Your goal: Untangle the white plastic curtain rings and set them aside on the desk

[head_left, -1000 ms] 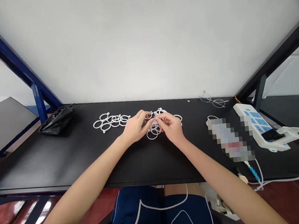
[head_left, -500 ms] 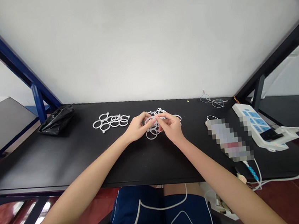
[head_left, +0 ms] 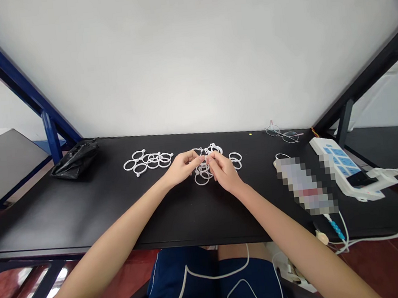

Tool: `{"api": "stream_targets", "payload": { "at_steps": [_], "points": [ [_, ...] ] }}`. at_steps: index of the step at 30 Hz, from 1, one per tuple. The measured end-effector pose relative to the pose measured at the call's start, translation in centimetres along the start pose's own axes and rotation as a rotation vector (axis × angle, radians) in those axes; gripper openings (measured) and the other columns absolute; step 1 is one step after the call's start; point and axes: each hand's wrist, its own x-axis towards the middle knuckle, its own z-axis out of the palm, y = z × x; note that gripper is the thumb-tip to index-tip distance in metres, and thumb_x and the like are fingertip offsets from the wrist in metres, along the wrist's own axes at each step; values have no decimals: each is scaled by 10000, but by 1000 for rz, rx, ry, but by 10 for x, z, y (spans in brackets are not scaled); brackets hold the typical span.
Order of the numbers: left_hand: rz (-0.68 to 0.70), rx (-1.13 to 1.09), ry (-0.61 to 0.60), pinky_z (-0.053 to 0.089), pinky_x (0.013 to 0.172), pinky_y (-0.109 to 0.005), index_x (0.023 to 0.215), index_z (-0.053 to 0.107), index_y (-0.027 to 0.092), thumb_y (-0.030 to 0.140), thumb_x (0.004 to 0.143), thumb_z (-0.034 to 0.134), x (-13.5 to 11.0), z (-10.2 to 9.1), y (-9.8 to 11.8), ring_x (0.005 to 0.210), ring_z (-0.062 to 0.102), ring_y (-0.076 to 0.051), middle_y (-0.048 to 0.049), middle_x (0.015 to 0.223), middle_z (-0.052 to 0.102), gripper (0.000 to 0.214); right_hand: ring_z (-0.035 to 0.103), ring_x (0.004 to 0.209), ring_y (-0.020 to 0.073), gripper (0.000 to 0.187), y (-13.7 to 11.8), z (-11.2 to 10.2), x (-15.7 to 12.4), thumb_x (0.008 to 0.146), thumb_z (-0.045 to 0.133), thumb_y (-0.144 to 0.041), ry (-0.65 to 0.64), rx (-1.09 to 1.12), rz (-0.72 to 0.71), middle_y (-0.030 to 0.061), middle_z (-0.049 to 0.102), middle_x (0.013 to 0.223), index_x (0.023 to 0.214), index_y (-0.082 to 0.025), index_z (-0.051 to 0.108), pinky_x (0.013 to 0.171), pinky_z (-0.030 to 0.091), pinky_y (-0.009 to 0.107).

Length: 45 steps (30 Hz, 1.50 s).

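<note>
My left hand [head_left: 185,166] and my right hand [head_left: 223,169] meet over the middle of the black desk. Thumb and fingers of each are closed in a pinch on a small white plastic ring [head_left: 205,157], mostly hidden by the fingertips. Right below and behind the hands lies a loose pile of white rings [head_left: 202,179], some with a small round knob. Another group of white rings [head_left: 153,161], overlapping each other, rests flat to the left of my left hand. A couple of white rings [head_left: 235,157] lie just right of my right hand.
A crumpled black plastic bag [head_left: 75,162] sits at the far left. To the right are wire-rimmed glasses [head_left: 290,137], a blurred-out phone [head_left: 306,187] on a cable, and a white power strip [head_left: 341,165] with a plugged-in charger. A white cable [head_left: 216,277] runs across the lap.
My right hand's fingers have drawn in closer and shifted slightly left and down, uncovering rings at the right. The held ring is now more hidden between the fingertips.
</note>
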Motion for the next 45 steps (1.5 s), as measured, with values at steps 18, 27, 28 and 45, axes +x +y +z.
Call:
{"api": "stream_targets", "payload": {
  "at_steps": [18,27,28,45],
  "points": [
    [-41,-209,-18,429,488,-224,659,448,185,413,861,481,0,4,1,420,389,-74,83,447,356,307,352,407,78,350,-1,3,-2,960,418,-522,-145,107,41,-91,360,509,784,-221,449,425,349,219],
    [-10,-153,-2,410,493,-221,659,454,178,427,871,478,-1,3,0,423,411,-70,81,467,359,328,344,412,76,339,-1,4,-3,959,422,-512,-153,131,46,-95,353,509,784,-223,443,430,376,212],
    [-10,-157,0,408,492,-220,657,453,177,425,873,477,-1,3,0,425,412,-69,81,475,355,330,344,415,76,334,-2,4,-3,961,421,-506,-151,133,44,-94,357,512,784,-223,442,431,377,211],
    [-4,-152,-5,434,505,-222,645,439,181,466,858,492,-1,3,0,439,429,-73,82,499,311,360,351,425,80,334,-1,5,-4,967,415,-497,-145,121,31,-90,359,520,774,-225,427,440,373,218]
  ]
}}
